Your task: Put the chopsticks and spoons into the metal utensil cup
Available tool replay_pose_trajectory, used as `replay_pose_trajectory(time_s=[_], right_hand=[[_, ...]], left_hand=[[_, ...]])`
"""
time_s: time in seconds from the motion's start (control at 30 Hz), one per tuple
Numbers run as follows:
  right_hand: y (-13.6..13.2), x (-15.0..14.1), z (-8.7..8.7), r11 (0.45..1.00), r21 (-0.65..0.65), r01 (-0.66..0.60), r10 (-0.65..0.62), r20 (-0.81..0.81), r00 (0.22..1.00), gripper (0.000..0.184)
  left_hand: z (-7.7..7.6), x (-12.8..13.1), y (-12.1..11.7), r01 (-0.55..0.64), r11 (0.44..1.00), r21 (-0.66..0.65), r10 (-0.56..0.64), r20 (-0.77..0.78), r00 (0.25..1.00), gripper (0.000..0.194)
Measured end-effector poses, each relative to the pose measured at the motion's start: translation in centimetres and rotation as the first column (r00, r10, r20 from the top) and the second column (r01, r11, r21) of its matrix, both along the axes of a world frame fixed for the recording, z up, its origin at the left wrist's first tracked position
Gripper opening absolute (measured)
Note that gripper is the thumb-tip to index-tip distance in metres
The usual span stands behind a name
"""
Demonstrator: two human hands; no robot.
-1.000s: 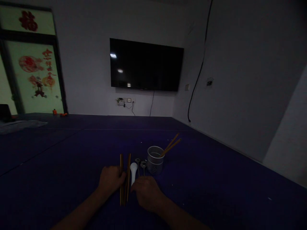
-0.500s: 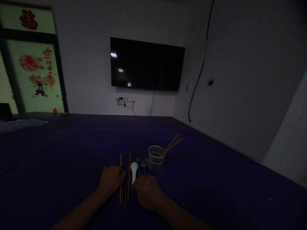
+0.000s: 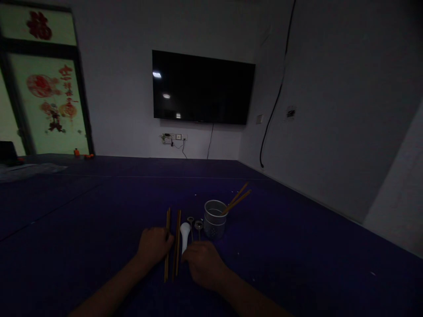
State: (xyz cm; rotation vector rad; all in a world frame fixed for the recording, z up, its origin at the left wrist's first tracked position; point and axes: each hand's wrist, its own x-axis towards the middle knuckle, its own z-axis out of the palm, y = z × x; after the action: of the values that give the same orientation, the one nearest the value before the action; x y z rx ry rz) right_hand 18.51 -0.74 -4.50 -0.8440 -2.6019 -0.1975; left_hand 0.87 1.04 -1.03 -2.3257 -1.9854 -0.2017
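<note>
My left hand [image 3: 154,246] is closed, its fingers at a pair of wooden chopsticks [image 3: 166,266] lying lengthwise on the dark blue surface. A second pair of chopsticks [image 3: 178,233] lies just right of it. Beside that rests a white spoon [image 3: 185,231], bowl pointing away from me. My right hand [image 3: 203,264] has curled fingers at the lower end of the spoon's handle; the exact grip is hard to see in the dim light. Two metal spoons, one [image 3: 191,219] left of the other [image 3: 198,225], lie alongside, their handle ends hidden by my right hand.
A metal cup [image 3: 214,224] stands right of the spoons, with two chopsticks [image 3: 239,200] leaning out to the right. Small white specks dot the blue surface [image 3: 297,246]. Farther back are a wall-mounted television [image 3: 203,88], a hanging black cable [image 3: 273,105] and a decorated door [image 3: 49,101].
The chopsticks at my left hand have come closer together and their far ends have shifted slightly forward and right. My right hand, the spoons and the cup stay almost in place.
</note>
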Motion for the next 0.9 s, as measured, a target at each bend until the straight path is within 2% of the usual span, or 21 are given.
replay_pose_trajectory(time_s=[0.27,0.57,0.9], right_hand=[[-0.02,-0.06,-0.04,1.0,-0.025,0.004,-0.004,-0.012,1.0,0.029],[-0.12,-0.09,0.35,0.996,-0.08,0.038,-0.033,0.06,0.998,0.029],[-0.39,-0.22,0.8,0.991,-0.11,0.072,-0.06,0.101,0.993,0.029]], left_hand=[[0.25,0.03,-0.1,-0.008,0.999,-0.033,0.008,-0.019,1.0,0.039],[-0.05,0.13,-0.15,-0.002,1.0,-0.021,0.001,-0.063,0.998,0.035],[0.31,0.29,-0.36,-0.002,1.0,-0.029,-0.001,-0.102,0.995,0.035]])
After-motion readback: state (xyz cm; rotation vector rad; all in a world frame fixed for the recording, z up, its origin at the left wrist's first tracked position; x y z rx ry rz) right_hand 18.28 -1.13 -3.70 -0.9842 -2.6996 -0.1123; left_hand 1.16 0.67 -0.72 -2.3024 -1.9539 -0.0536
